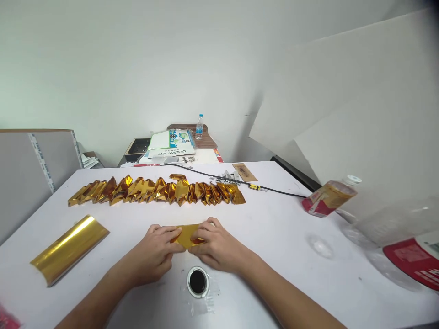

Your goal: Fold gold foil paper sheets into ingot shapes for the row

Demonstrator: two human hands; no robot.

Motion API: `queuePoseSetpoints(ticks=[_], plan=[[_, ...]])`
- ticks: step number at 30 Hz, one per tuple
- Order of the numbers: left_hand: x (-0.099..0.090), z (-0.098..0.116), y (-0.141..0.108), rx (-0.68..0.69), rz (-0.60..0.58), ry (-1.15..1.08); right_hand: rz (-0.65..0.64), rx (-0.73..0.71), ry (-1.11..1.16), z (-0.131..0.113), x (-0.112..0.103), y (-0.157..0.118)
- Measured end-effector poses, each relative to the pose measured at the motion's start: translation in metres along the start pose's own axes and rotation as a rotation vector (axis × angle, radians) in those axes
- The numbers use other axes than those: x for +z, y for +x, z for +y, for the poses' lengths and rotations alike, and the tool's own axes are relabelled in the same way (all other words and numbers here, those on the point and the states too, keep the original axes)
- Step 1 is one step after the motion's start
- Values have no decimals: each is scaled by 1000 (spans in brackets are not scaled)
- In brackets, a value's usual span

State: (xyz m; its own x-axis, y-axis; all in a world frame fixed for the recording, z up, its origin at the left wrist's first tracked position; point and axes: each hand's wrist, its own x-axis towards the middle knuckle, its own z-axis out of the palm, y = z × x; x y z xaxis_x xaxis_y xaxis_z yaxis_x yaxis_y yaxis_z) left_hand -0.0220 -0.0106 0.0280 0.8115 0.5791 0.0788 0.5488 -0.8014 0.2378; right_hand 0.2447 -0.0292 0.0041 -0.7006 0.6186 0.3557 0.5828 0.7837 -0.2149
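Near the middle of the white table, a small gold foil sheet (187, 235) lies between both hands. My left hand (159, 249) grips its left end, with the fingers closed over it. The right end is pinched by my right hand (214, 244). The sheet's lower edge comes to a point between the thumbs. Beyond the hands stretches a long row of folded gold foil pieces (161, 191). To the left rests a curved stack of gold foil sheets (70, 249). A round dark-centred fitting (198, 282) is taped to the table just in front of the hands.
A black cable (274, 190) crosses the back of the white table (267, 228), near a brown card (244, 172). On the right are a tilted red-labelled bottle (327, 198) and a large clear bottle (398, 246). A water bottle (199, 127) stands behind the table.
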Motion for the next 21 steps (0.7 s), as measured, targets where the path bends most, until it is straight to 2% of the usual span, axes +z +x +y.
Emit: queuePoseSetpoints(ticks=[3, 9, 16, 21], plan=[[6, -10, -6, -4, 19, -73, 19, 37, 83, 4, -1, -1], [14, -26, -17, -33, 55, -284, -29, 154, 247, 14, -7, -8], [11, -28, -18, -77, 88, -406, 54, 110, 293, 26, 5, -15], [11, -18, -5, -76, 120, -331, 81, 48, 241, 27, 8, -10]])
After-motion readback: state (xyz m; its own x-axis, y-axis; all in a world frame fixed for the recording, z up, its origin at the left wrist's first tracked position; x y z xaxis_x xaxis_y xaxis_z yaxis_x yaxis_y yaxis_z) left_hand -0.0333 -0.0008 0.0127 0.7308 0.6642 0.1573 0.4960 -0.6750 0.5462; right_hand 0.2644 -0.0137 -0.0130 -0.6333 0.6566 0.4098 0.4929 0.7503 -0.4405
